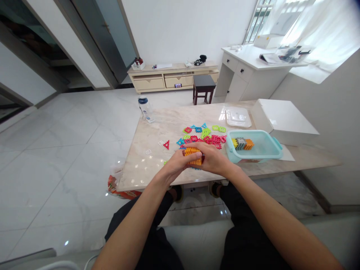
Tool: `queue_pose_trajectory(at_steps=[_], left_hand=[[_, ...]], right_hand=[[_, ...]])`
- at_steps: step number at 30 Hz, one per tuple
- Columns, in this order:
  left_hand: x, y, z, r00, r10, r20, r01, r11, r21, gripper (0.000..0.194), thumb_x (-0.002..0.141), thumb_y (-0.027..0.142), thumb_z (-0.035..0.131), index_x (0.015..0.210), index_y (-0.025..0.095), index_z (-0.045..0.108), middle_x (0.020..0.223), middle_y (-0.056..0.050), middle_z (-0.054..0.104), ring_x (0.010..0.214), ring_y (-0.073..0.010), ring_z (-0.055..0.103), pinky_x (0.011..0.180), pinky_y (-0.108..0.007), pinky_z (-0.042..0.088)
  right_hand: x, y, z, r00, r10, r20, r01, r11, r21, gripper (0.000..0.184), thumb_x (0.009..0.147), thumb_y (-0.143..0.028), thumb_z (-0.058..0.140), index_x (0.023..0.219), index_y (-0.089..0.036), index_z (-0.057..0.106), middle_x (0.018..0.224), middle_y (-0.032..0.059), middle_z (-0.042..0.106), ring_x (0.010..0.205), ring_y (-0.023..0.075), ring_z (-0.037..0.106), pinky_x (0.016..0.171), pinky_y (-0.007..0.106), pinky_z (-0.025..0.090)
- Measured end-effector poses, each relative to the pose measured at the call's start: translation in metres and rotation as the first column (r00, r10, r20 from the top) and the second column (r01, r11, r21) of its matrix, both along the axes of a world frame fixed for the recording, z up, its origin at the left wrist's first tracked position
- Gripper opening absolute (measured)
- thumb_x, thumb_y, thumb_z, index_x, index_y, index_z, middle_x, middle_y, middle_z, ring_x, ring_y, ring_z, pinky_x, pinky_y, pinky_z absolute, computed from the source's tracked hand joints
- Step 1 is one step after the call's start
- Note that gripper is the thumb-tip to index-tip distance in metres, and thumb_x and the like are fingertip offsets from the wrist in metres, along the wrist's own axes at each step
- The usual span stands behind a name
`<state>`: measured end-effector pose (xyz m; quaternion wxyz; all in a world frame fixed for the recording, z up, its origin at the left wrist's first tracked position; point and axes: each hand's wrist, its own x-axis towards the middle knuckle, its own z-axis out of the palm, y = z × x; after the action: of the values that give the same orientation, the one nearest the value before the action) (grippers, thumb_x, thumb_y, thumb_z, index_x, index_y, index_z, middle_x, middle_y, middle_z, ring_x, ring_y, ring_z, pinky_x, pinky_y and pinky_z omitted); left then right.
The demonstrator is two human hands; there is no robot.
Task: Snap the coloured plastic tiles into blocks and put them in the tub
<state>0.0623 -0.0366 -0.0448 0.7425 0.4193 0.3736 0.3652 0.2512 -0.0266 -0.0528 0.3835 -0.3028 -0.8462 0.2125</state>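
Over on your left, a bottle point(145, 109) stands at the far corner of the desk point(136, 165). Next lies a red triangle point(167, 144). Your left hand point(177, 163) and right hand point(213, 158) are together, clamped on an orange stack point(193, 160) near the front edge, with colourful loose pieces point(216, 140) just beyond. Rightward come a clear lid point(238, 117), a teal tub point(274, 153) holding more stacked pieces point(241, 143), and a white box point(292, 115).
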Motion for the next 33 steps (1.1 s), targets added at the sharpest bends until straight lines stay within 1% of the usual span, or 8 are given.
queue_pose_trajectory(at_steps=[3,9,14,17,21,27,30,33], left_hand=[[-0.001,-0.001,0.0,1.0,-0.016,0.009,0.016,1.0,-0.004,0.048,0.074,0.042,0.099,0.109,0.014,0.081,0.106,-0.009,0.079,0.096,-0.0215,0.072,0.083,-0.029,0.056],[-0.004,0.0,0.004,0.999,-0.039,0.031,0.039,0.999,0.022,0.05,0.073,0.046,0.1,0.107,0.013,0.082,0.105,-0.01,0.08,0.098,-0.0229,0.074,0.087,-0.031,0.057],[-0.004,-0.001,-0.001,0.999,-0.025,0.03,0.024,0.999,0.027,0.046,0.076,0.043,0.099,0.108,0.015,0.081,0.107,-0.009,0.079,0.098,-0.0217,0.073,0.085,-0.028,0.056],[-0.002,-0.001,-0.003,1.0,-0.011,0.014,0.01,0.999,0.043,0.044,0.076,0.042,0.098,0.106,0.015,0.081,0.106,-0.009,0.078,0.098,-0.0212,0.072,0.084,-0.028,0.055],[0.0,-0.001,0.0,1.0,-0.005,0.002,0.005,0.997,0.074,0.047,0.076,0.041,0.097,0.11,0.015,0.081,0.111,-0.01,0.079,0.102,-0.0231,0.072,0.087,-0.03,0.055],[-0.003,-0.003,0.005,0.999,-0.019,-0.032,0.022,0.994,0.104,0.048,0.076,0.045,0.097,0.109,0.015,0.081,0.113,-0.011,0.079,0.105,-0.0254,0.073,0.09,-0.032,0.057],[-0.005,-0.002,0.005,0.996,-0.014,-0.093,0.024,0.994,0.109,0.05,0.08,0.053,0.093,0.108,0.014,0.08,0.111,-0.012,0.08,0.104,-0.026,0.074,0.093,-0.036,0.058],[-0.005,0.002,0.005,0.982,0.079,-0.171,-0.043,0.977,0.21,0.052,0.078,0.053,0.094,0.11,0.014,0.079,0.115,-0.013,0.081,0.106,-0.0268,0.075,0.098,-0.038,0.058]], right_hand=[[0.001,0.0,-0.002,1.0,-0.009,-0.01,0.01,0.999,0.047,0.051,0.093,-0.033,0.085,0.14,-0.025,0.067,0.13,0.0114,0.079,0.119,0.029,0.077,0.103,0.043,0.062],[0.0,-0.001,-0.001,1.0,-0.021,0.013,0.021,0.998,0.063,0.051,0.095,-0.034,0.082,0.142,-0.025,0.066,0.129,0.0113,0.079,0.118,0.0281,0.078,0.1,0.041,0.063],[-0.002,-0.002,0.001,1.0,-0.01,-0.009,0.01,0.998,0.065,0.048,0.095,-0.034,0.082,0.139,-0.025,0.067,0.125,0.0104,0.08,0.114,0.0269,0.078,0.097,0.04,0.064],[-0.002,-0.001,0.004,1.0,-0.009,-0.002,0.009,0.996,0.09,0.048,0.094,-0.035,0.084,0.137,-0.025,0.067,0.123,0.011,0.08,0.114,0.0286,0.077,0.101,0.044,0.062],[-0.002,-0.002,0.008,1.0,-0.007,-0.01,0.008,0.99,0.142,0.051,0.094,-0.037,0.084,0.14,-0.025,0.066,0.127,0.0119,0.079,0.119,0.0305,0.075,0.106,0.049,0.059],[-0.004,-0.004,0.007,1.0,-0.013,-0.021,0.015,0.995,0.103,0.048,0.093,-0.036,0.084,0.137,-0.026,0.067,0.125,0.009,0.08,0.115,0.0278,0.077,0.101,0.044,0.062],[-0.002,-0.001,0.001,0.997,-0.077,-0.026,0.079,0.991,0.108,0.043,0.096,-0.027,0.078,0.137,-0.024,0.067,0.126,0.0103,0.079,0.116,0.0269,0.077,0.1,0.041,0.063],[0.001,0.006,-0.006,0.978,-0.209,-0.022,0.21,0.966,0.151,0.048,0.091,-0.013,0.072,0.138,-0.022,0.065,0.126,0.0132,0.078,0.117,0.029,0.076,0.101,0.043,0.063]])
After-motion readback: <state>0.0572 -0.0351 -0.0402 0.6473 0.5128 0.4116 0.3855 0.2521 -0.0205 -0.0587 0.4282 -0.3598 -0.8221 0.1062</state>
